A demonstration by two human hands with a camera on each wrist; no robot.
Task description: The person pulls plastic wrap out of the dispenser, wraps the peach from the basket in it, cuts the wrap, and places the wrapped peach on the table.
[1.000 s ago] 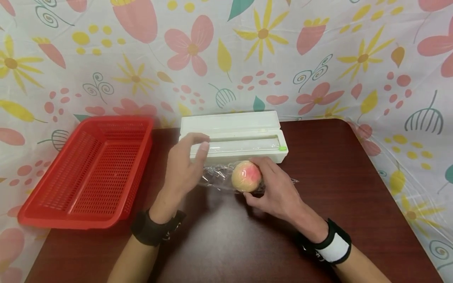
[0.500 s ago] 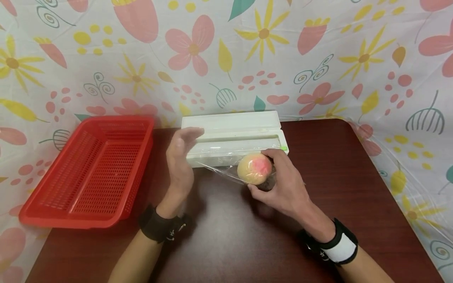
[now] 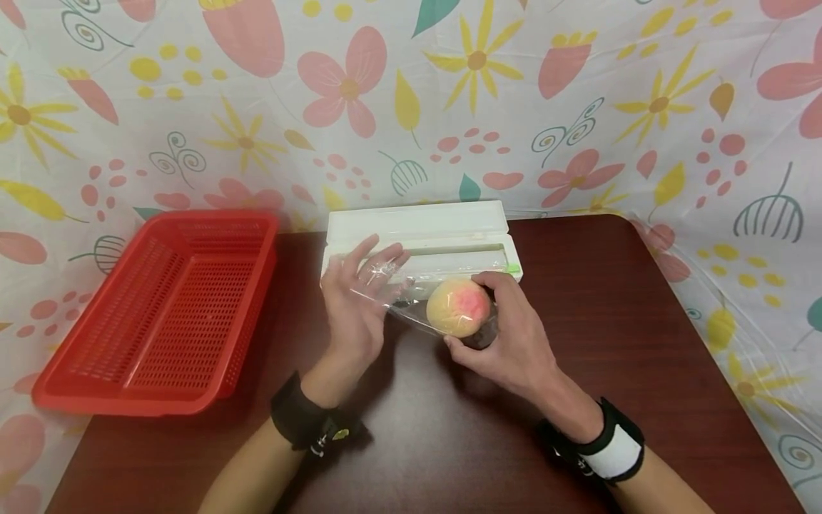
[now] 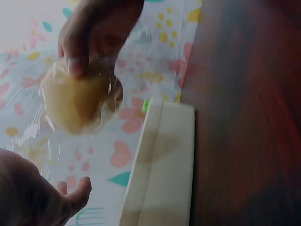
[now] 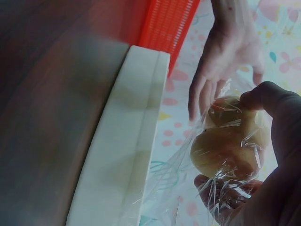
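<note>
A peach (image 3: 457,307), pale yellow with a pink blush, is held up in my right hand (image 3: 520,346), fingers and thumb curled around its right side. Clear cling film (image 3: 406,314) covers the peach and stretches out toward the left. My left hand (image 3: 354,310) is spread, palm facing the peach, and the loose film overlaps its fingers (image 3: 385,255). In the right wrist view, wrinkled film (image 5: 225,176) clings around the peach (image 5: 223,150), and the left hand (image 5: 230,56) lies beyond it. Behind both hands sits a white cling film box (image 3: 417,218), lid raised, roll inside.
A red plastic basket (image 3: 154,405) with perforated walls stands at the left of the dark wooden table (image 3: 411,435). A floral cloth (image 3: 578,86) hangs behind the table. The box has a green tab (image 3: 512,268) at its right end.
My right hand has lifted the peach with its film up and slightly right. My left hand has moved right and turned its palm toward the peach, fingers spreading at the film.
</note>
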